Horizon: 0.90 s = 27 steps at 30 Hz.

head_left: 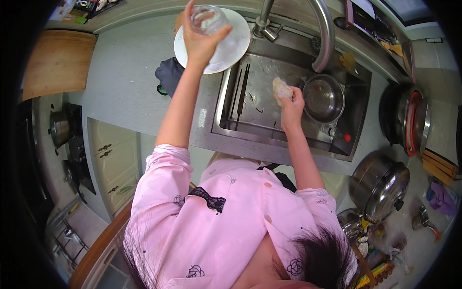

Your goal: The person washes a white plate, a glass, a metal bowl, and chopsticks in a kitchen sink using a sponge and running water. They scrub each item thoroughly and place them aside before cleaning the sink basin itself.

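My left hand [199, 45] is at the back of the counter, its thumb and fingers spread around a clear glass bowl [209, 21]. The bowl is over a white plate [236, 43] beside the sink; I cannot tell whether they touch. Over the stainless steel sink [263, 67], my right hand [293, 108] grips a pale, crumpled cloth or sponge [280, 88]. Just right of that hand, a round metal pot [324, 101] stands in the sink. Dark chopsticks [244, 88] lie along the sink's left side.
A curved steel faucet [323, 36] arches over the sink's back. A small red-capped bottle [337, 133] lies in the front right of the sink. Dark cloth [169, 75] rests left of the plate. A lidded steel pot [379, 186] and a dark cooker [400, 117] stand at right.
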### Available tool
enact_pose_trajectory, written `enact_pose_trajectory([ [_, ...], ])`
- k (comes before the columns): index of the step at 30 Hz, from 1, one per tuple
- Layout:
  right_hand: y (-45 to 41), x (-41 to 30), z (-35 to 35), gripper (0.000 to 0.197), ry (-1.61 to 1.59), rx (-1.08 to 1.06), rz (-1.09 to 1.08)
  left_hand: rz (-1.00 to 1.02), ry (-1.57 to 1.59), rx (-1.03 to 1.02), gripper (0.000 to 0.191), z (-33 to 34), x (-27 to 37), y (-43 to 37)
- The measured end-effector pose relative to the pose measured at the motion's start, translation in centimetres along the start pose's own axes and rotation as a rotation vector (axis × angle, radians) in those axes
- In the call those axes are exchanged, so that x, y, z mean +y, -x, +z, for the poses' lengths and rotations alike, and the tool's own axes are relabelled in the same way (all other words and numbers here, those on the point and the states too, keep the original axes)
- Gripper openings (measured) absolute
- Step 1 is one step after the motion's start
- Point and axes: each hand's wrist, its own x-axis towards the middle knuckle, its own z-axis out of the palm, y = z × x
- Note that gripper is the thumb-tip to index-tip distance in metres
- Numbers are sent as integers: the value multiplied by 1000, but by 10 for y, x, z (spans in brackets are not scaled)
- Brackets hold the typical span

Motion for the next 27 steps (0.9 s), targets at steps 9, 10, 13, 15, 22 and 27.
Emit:
enact_pose_trajectory([
  [9,0,23,-7,25,25,48,37,27,-190,104,102,-24,-48,-35],
  [10,0,26,-8,26,15,44,38,28,-203,107,102,-24,-50,-35],
  [13,3,31,-7,26,10,43,42,28,-230,104,103,-25,-58,-36],
  [15,5,34,-7,26,15,46,44,32,-216,104,104,-24,-63,-36],
  [22,15,42,-16,26,-6,101,41,51,-173,73,105,-16,-76,-34],
  [27,15,42,-34,44,-264,341,158,34,-223,47,103,-27,-85,-30],
])
